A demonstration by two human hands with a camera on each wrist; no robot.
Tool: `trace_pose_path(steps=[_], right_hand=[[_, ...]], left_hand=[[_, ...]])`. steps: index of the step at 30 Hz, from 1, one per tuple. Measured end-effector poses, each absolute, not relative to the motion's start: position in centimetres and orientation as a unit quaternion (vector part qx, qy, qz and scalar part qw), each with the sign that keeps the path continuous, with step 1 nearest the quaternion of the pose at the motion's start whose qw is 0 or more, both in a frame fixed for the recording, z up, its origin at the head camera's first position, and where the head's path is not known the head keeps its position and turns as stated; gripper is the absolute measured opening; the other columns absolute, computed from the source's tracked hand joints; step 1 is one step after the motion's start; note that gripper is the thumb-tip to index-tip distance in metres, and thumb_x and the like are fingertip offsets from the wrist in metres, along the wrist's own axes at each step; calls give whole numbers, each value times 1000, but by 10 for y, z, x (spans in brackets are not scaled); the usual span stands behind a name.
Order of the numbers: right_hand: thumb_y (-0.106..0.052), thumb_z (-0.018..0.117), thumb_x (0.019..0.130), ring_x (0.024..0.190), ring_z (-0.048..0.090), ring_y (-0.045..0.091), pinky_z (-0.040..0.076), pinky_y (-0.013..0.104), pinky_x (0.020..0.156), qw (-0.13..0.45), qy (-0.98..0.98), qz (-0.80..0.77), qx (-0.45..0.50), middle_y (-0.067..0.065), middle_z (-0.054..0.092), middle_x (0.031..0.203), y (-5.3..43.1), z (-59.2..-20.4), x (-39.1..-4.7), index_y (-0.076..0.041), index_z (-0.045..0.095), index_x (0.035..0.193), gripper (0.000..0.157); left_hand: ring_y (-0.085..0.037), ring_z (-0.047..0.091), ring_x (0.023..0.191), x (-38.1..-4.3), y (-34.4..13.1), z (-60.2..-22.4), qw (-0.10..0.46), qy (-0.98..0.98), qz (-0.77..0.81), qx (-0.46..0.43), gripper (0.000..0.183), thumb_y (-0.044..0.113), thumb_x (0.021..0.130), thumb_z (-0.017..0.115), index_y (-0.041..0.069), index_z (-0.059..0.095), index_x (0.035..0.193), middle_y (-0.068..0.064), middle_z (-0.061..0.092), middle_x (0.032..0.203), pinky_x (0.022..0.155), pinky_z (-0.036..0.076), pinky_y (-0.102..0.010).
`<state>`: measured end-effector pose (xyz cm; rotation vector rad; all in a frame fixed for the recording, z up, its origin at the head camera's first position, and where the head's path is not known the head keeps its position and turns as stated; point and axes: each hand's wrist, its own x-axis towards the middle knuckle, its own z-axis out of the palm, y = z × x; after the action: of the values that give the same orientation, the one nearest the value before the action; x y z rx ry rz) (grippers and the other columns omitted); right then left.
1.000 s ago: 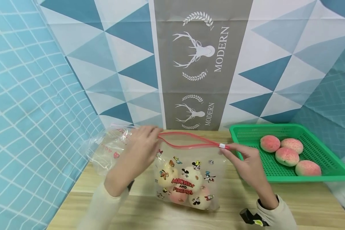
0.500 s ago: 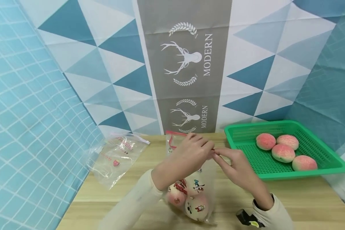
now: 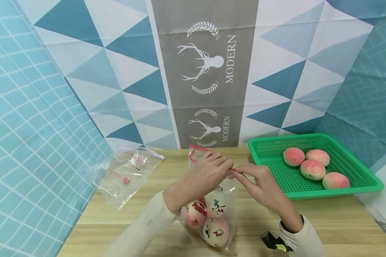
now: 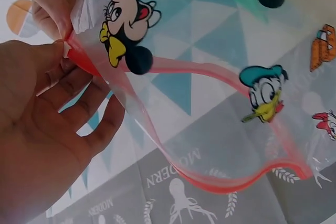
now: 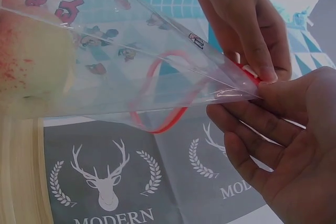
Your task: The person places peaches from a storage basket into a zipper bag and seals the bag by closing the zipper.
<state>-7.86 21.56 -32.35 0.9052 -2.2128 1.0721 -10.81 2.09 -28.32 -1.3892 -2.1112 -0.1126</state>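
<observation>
A clear zip bag (image 3: pixel 232 210) with cartoon prints stands on the table between both hands, several peaches (image 3: pixel 194 216) showing through its lower part. Its red zip seal (image 4: pixel 223 186) gapes in a loop along the left part of the mouth. My left hand (image 3: pixel 209 173) reaches across the bag and pinches the white slider (image 4: pixel 66 50) near the seal's right end. Right beside it, my right hand (image 3: pixel 260 184) pinches that end corner between thumb and index finger, other fingers loosely bent. In the head view the left hand covers much of the seal.
To the right stands a green basket (image 3: pixel 334 195) holding several peaches (image 3: pixel 312 169). Another clear bag (image 3: pixel 128 175), printed with a strawberry, lies flat at the left. A patterned cloth (image 3: pixel 209 103) hangs behind the wooden table (image 3: pixel 106 228).
My left hand has moved right from the seal's left end to the slider beside the right hand. The bag has turned and narrowed in view. The right hand keeps its pinch at the corner.
</observation>
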Motion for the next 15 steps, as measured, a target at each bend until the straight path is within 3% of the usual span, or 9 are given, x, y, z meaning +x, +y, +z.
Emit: trace_pose_path(steps=[6,15], right_hand=[[-6,58,85,87,61,6,44,16,74,254,-815,396,339,-8,66,88,216,-324,-80,-16,68,92,16],[-11,58,86,88,61,7,46,20,74,247,-833,386,309,-8,66,90,220,-321,-78,-18,68,92,14]], left_hand=[[-11,48,78,-111,15,-285,292,-799,-44,-523,12,27,89,53,16,50,85,8,55,79,71,36,-24],[-12,53,83,-116,6,-289,295,-805,-25,-514,11,25,91,49,16,52,88,7,57,82,75,38,-26]])
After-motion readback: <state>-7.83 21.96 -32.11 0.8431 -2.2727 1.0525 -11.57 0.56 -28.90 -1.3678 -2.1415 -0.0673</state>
